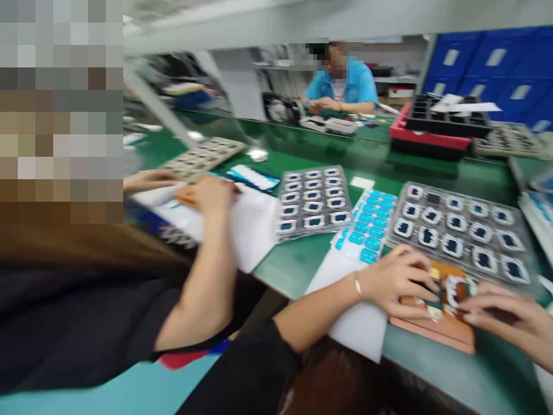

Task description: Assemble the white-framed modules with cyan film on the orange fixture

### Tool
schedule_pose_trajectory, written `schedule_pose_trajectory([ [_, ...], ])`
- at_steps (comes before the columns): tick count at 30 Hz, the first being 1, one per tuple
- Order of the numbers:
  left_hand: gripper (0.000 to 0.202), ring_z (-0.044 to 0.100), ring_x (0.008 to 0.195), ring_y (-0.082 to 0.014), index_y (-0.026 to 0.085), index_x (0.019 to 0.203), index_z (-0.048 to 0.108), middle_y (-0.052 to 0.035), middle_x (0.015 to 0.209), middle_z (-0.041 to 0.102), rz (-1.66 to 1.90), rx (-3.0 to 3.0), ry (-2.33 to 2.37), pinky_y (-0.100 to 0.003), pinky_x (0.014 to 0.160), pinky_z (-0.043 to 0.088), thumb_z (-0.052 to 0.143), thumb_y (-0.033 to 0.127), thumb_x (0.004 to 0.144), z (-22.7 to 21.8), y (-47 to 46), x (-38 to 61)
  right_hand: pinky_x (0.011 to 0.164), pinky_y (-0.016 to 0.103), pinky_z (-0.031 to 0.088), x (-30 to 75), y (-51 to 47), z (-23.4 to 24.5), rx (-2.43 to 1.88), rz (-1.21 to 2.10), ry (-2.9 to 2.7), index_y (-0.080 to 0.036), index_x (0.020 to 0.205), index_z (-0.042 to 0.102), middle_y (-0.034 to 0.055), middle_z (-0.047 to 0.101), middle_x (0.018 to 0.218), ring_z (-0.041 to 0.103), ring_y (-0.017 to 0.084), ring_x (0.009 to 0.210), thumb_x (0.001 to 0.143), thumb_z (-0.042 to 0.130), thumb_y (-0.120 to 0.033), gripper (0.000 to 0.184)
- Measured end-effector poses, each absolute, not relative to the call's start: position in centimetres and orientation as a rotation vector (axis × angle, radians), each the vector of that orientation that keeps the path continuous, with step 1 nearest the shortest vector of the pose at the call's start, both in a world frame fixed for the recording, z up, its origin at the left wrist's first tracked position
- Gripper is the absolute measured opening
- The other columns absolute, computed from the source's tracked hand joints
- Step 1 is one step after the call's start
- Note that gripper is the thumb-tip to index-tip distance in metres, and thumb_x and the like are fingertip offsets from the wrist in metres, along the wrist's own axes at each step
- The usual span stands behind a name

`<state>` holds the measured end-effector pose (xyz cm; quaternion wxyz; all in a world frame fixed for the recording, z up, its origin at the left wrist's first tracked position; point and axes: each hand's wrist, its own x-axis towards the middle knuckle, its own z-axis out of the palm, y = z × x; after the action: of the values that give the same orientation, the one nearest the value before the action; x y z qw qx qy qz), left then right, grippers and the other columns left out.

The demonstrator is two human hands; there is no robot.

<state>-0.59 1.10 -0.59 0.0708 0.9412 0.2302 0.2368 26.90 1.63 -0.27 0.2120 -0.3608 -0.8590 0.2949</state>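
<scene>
Foreground, bottom edge: blurred dark hair [341, 386] and a black sleeve [246, 369]. Near the front edge of the green bench [488, 369], the left hand [397, 282], a bracelet [357, 283] at its wrist, curls narrowly beside a small white-framed piece [458, 291] on an orange-brown mat [436, 331]; whether it grips the piece cannot be told. The right hand [505, 317] enters from the right, its fingers [479, 305] narrowly pinching that piece. Behind them lies a grey tray [458, 230] of blue-centred pieces. Just left of it, a sheet of blue tabs [367, 225] overlaps a white sheet [349, 311]; a second grey tray [313, 202] lies further left. At the bench's left side, a co-worker [86, 305] in black handles white paper [242, 225]. Toward the far bench edge, a black tray [447, 115] sits on a red bin [427, 135]; beyond, a co-worker in blue [341, 86] sits.
</scene>
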Motion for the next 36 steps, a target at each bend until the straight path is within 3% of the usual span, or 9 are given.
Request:
schedule_pose_trajectory([
  [5,0.030,0.056,0.106,-0.0244,0.022,0.099,0.071,-0.0025,0.105,0.075,1.050,2.747,0.571,-0.043,0.093,0.035,0.061,0.049,0.089,-1.1,1.4,-1.2,0.070,0.033,0.050,25.4,2.4,3.2,-1.074,1.382,-2.173,-0.022,0.088,0.076,0.0055,0.064,0.079,0.059,0.020,0.073,0.084,0.069,-0.056,0.035],
  [11,0.029,0.056,0.103,-0.0241,0.022,0.101,0.070,-0.0023,0.101,0.075,1.077,2.743,0.546,-0.043,0.091,0.035,0.062,0.047,0.089,-0.7,1.2,-1.2,0.066,0.028,0.046,25.6,2.3,2.8,-0.952,1.602,-2.108,-0.022,0.096,0.072,0.0025,0.059,0.084,0.055,0.016,0.077,0.090,0.067,-0.047,0.026],
  [13,0.028,0.056,0.103,-0.0239,0.021,0.101,0.069,-0.0018,0.100,0.075,1.084,2.743,0.551,-0.043,0.090,0.036,0.063,0.045,0.088,-0.7,1.2,-1.2,0.063,0.027,0.044,25.9,2.2,2.8,-0.961,1.472,-2.153,-0.024,0.102,0.070,0.0015,0.056,0.085,0.052,0.015,0.073,0.089,0.070,-0.046,0.026],
  [16,0.024,0.056,0.102,-0.0233,0.021,0.099,0.068,-0.0008,0.100,0.075,1.089,2.737,0.555,-0.042,0.090,0.036,0.065,0.042,0.087,-0.7,1.3,-1.2,0.062,0.027,0.044,26.2,2.1,3.2,-0.971,0.968,-2.218,-0.027,0.107,0.068,0.0020,0.053,0.090,0.051,0.016,0.075,0.083,0.077,-0.044,0.031],
  [20,0.022,0.056,0.101,-0.0223,0.023,0.098,0.069,0.0008,0.099,0.075,1.096,2.733,0.568,-0.041,0.089,0.037,0.064,0.042,0.088,-0.7,1.3,-1.3,0.083,0.038,0.049,26.3,2.0,3.9,-0.820,0.576,-2.348,-0.025,0.103,0.069,0.0074,0.058,0.115,0.057,0.024,0.104,0.085,0.076,-0.039,0.023],
  [24,0.021,0.056,0.102,-0.0220,0.024,0.098,0.069,0.0010,0.099,0.075,1.060,2.749,0.597,-0.042,0.091,0.036,0.063,0.042,0.089,-0.5,1.2,-1.3,0.088,0.045,0.047,26.5,2.2,3.8,-0.774,0.432,-2.509,-0.023,0.109,0.068,0.0084,0.064,0.123,0.057,0.027,0.105,0.089,0.072,-0.036,0.024],
  [30,0.021,0.056,0.100,-0.0221,0.022,0.097,0.070,0.0008,0.096,0.074,1.068,2.744,0.595,-0.041,0.089,0.037,0.064,0.041,0.089,-0.4,1.1,-1.3,0.089,0.047,0.049,26.7,2.2,3.6,-0.756,0.462,-2.552,-0.022,0.119,0.067,0.0087,0.063,0.129,0.057,0.026,0.106,0.091,0.069,-0.032,0.030],
  [36,0.020,0.056,0.099,-0.0224,0.022,0.093,0.069,0.0015,0.093,0.075,1.134,2.719,0.621,-0.042,0.088,0.037,0.067,0.040,0.087,-0.3,0.9,-1.1,0.085,0.046,0.051,26.3,2.1,3.6,-0.703,0.412,-2.511,-0.021,0.115,0.069,0.0089,0.066,0.123,0.056,0.025,0.100,0.089,0.072,-0.024,0.027],
])
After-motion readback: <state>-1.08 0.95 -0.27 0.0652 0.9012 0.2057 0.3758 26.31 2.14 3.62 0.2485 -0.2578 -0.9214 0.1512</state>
